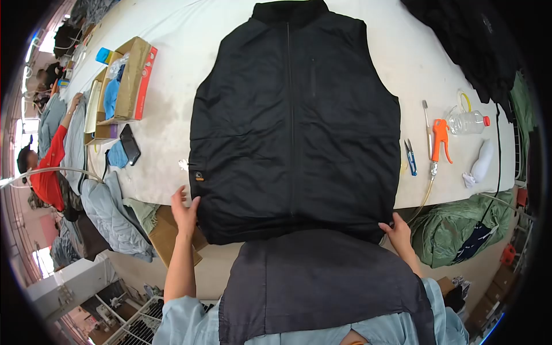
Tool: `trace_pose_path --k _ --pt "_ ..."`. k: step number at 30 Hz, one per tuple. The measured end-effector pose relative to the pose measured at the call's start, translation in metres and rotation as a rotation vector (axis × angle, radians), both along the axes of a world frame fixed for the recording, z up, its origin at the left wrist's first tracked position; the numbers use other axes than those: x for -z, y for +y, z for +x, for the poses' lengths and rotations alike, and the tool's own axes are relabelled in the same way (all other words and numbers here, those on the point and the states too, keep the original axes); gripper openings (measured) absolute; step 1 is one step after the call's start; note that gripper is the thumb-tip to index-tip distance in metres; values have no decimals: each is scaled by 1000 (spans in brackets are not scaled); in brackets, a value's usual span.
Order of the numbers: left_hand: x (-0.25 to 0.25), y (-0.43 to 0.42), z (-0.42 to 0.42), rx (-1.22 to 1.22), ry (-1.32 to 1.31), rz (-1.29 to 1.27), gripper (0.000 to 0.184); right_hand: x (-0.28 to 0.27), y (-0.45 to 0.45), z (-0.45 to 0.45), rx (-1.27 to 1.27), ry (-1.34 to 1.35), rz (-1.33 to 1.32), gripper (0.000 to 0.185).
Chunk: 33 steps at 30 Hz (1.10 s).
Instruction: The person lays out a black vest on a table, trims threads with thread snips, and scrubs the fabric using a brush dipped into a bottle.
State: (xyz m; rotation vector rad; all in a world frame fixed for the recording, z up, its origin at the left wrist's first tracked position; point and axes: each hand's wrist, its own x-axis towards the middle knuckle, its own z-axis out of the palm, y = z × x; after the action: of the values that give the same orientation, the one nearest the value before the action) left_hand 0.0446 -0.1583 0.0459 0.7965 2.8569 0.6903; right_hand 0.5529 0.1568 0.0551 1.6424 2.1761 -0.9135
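Where the pale worktop (167, 86) reaches its near edge, a black sleeveless vest (296, 126) lies front up, its collar at the far end and its hem by the person's dark apron (322, 282). The left hand (185, 213) has its fingers spread, the thumb at the vest's lower left edge, its grip open. The right hand (398, 230) is at the lower right corner of the hem, thumb and finger close together; whether its grip has cloth pinched, I cannot tell.

Left of the vest, the whitish surface, faintly stained, carries an open cardboard box (131, 86) and a dark phone (130, 145). To the right lie blue-handled snips (410, 158), a thin brush (426, 118), an orange air gun (439, 138) on a hose and a clear bottle (467, 123) with a red cap. Dark garments (471, 46) are heaped at the far right corner.

Beyond, grey-blue garments (115, 213) hang at the left, near a person in red (50, 167); a green bundle (460, 230) sits below the right edge.
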Motion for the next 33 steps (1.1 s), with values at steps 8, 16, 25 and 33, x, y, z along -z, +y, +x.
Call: trace_pose_path --k 8,16,25,33 --pt "16 99 140 936 -1093 -179 35 8 -34 -73 -418 582 -394 33" --pt "-58 124 53 488 -1523 52 37 -24 65 -74 231 619 -713 34" --pt "53 208 -144 201 -307 200 58 57 252 -189 -153 447 772 25" --pt "9 132 -93 267 -839 179 52 56 197 -126 -112 419 419 28"
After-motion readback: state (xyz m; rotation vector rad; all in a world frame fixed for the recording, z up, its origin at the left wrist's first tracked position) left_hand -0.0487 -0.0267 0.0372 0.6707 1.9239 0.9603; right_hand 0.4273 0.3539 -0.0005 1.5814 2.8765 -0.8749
